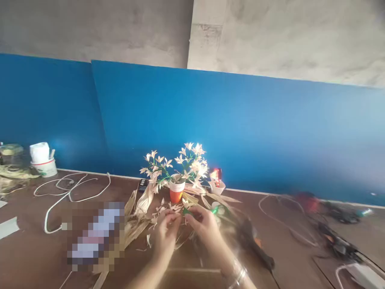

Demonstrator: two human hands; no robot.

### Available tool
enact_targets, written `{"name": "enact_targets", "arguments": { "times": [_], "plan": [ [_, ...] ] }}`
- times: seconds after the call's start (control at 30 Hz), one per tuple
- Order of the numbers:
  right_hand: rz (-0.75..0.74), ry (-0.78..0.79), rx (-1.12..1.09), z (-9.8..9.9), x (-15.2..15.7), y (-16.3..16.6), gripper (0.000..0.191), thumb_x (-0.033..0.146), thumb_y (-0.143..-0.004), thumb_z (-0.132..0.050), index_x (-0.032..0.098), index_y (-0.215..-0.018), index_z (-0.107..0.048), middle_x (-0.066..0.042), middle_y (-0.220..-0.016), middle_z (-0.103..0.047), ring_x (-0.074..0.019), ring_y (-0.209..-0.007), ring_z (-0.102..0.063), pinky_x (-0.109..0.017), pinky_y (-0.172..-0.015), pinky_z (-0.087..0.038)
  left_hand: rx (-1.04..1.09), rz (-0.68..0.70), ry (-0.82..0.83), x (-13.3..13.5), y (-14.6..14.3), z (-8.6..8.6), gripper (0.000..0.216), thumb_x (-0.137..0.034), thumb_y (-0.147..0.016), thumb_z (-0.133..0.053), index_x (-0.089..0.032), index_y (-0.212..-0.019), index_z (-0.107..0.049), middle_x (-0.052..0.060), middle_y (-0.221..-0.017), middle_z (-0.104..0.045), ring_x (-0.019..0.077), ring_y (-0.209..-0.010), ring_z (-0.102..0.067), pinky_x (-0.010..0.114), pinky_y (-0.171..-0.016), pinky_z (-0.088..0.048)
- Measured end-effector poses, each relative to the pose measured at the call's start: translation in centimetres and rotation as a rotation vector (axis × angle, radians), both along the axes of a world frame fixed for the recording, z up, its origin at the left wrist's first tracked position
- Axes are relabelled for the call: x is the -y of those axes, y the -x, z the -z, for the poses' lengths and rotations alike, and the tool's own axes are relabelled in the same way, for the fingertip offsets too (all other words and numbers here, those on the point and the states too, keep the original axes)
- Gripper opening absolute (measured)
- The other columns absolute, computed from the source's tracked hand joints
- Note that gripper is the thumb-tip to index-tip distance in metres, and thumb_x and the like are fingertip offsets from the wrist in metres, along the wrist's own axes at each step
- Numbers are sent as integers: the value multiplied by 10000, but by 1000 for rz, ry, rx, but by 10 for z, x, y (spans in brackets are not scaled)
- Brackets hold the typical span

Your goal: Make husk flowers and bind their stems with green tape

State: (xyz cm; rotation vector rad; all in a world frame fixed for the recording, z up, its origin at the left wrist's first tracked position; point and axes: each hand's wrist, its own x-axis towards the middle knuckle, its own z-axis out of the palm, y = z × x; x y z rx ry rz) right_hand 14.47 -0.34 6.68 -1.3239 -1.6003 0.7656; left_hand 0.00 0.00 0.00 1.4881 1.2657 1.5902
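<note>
Blue panelling (240,128) lined the table's (288,261) far edge; the right hand (206,226) pinched a green scrap (187,211) beside the left hand (166,230), hold unclear.

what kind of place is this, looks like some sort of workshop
Probably a small craft workspace, though the room itself could be anything: dry husks lie scattered around a paper cup of pale flowers, before a blue partition and bare wall.
</note>
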Motion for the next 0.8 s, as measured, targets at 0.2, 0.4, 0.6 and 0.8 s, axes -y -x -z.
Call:
{"name": "enact_targets", "arguments": {
  "times": [0.2,0.4,0.6,0.8],
  "plan": [
    [-15,42,-113,0,2,3,147,289,-768,-624,150,-767,-672,-30,-728,-684,-171,-684,-575,-251,-614,-411,-2,4,-35,-1,-3,-9,213,-388,-804,-610,-202,-731,-686,52,-874,-602,213,-873,-593,309,-775,-484],
    [-43,120,-209,-3,3,4,221,346,-771,-625,128,-753,-653,-27,-681,-638,-149,-632,-515,-251,-578,-377,7,31,-15,1,-4,-11,226,-393,-812,-598,-197,-734,-680,48,-879,-584,202,-856,-584,295,-764,-485],
    [-45,140,-237,-3,3,4,217,343,-765,-629,132,-718,-645,-7,-648,-606,-132,-606,-482,-242,-555,-348,40,29,-3,1,-4,-12,234,-400,-807,-599,-192,-749,-688,54,-889,-589,207,-855,-585,292,-746,-492],
    [-50,153,-254,-3,3,4,207,345,-759,-642,141,-723,-649,-1,-646,-610,-134,-612,-507,-240,-560,-364,45,31,9,1,-5,-11,233,-402,-800,-606,-194,-741,-693,59,-904,-603,210,-855,-587,301,-754,-493]
  ]
}}
